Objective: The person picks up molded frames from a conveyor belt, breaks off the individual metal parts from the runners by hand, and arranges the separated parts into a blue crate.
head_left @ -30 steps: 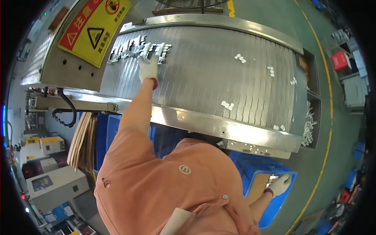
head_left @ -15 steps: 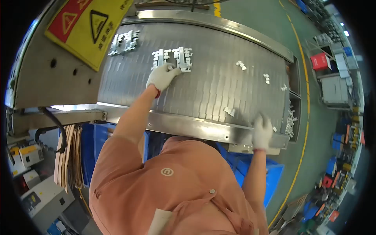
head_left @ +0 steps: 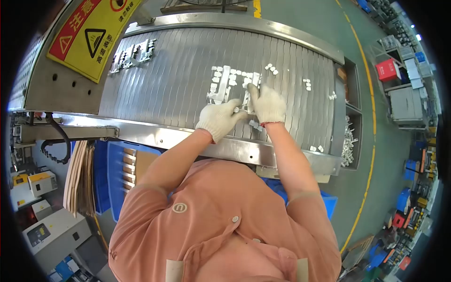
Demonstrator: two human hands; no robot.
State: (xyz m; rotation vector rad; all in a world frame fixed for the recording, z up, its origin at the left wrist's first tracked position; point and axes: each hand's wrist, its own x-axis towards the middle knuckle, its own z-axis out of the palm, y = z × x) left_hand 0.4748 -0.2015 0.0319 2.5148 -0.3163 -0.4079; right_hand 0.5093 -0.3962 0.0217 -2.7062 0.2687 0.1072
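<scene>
On the metal slat conveyor (head_left: 174, 56) lies a silvery metal casting (head_left: 219, 84), a frame with many small tabs. My left hand (head_left: 218, 117), in a white knitted glove, grips its near side, thumb and fingers closed around a short stub there. At the casting's right arm is my right hand (head_left: 271, 105), also gloved, with thumb and fingers pinched on the metal. The glove covers part of that arm. A small loose metal piece (head_left: 255, 125) lies between my hands and the conveyor's near rail.
A second casting (head_left: 134, 55) sits at the belt's far left. Small broken-off pieces (head_left: 271, 69) are scattered on the right. A bin of metal scraps (head_left: 350, 145) stands at the right end. A yellow warning sign (head_left: 91, 40) hangs on the machine housing at left.
The casting has shifted right along the belt with my left hand on it. My right hand has come from the lower right of the belt up to the casting.
</scene>
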